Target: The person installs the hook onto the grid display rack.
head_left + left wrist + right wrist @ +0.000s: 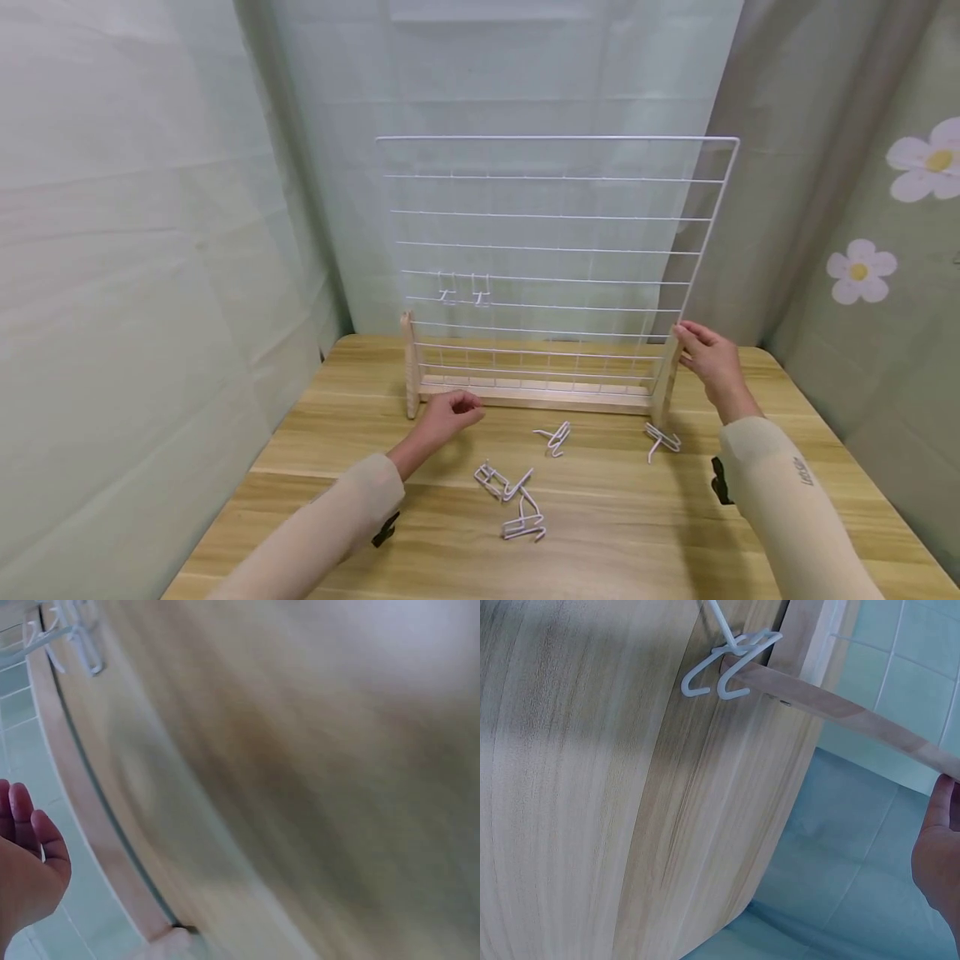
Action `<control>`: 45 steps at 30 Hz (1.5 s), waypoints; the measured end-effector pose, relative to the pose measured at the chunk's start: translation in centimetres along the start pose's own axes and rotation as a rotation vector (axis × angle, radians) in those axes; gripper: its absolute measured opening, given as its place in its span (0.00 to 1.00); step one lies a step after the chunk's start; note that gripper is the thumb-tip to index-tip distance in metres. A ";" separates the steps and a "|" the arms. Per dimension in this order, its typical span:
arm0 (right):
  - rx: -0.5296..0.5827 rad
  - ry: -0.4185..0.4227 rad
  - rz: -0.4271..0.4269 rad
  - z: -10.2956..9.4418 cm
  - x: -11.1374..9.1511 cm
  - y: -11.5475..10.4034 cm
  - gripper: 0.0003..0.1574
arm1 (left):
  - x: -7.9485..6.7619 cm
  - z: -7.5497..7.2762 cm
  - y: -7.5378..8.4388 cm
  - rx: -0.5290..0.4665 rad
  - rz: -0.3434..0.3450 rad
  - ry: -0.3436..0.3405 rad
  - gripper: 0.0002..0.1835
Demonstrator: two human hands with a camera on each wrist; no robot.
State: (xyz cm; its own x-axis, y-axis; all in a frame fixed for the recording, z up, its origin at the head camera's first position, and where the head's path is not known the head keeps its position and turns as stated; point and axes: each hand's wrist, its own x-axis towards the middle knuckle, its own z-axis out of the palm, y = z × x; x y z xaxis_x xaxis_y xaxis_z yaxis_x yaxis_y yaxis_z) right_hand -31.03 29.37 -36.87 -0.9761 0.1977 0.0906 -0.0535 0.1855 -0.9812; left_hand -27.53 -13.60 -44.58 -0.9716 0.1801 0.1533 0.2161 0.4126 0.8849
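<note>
Between the fingers of the right hand point(711, 360) I have the top of the right post point(664, 383), pinched where the grid point(555, 137) meets it. The left hand's point(448, 417) fingers are loosely curled, and I see nothing in them. They are just in front of the bar point(555, 400), near its left end; whether they touch it I cannot tell.

Just left of those fingers is the left post point(411, 367). Above and beyond them, well apart, two hooks hang side by side on the grid, a left one point(446, 293) and a right one point(481, 296). To their right a loose hook point(555, 438) lies on the bench point(615, 533). Nearer me than the left hand, two more, an upper hook point(491, 481) and a lower hook point(523, 527), lie against each other; I cannot tell if they are caught together. Below the right hand a fourth loose one, the end hook point(662, 440), is right by the post's foot.

I judge the grid tall for its low base, so a hard pull or push at the post top could tilt it and shake off the two hung hooks. With only the right hand gripping, the rack might also swivel, and its foot could shove or ride onto the end hook.
</note>
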 end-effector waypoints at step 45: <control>-0.007 0.005 0.018 0.3 -0.1 -0.2 0.41 | -2.6 1.6 -3.0 0.095 0.077 -0.255 0.10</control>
State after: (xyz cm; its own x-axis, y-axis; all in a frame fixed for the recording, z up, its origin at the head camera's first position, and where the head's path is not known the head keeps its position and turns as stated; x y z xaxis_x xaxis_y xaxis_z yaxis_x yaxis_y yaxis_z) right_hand -30.97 29.07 -36.70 -0.9759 0.2056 0.0736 -0.0343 0.1887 -0.9814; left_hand -25.52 -13.85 -48.37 -0.8990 0.4280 0.0924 0.3082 0.4687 0.8278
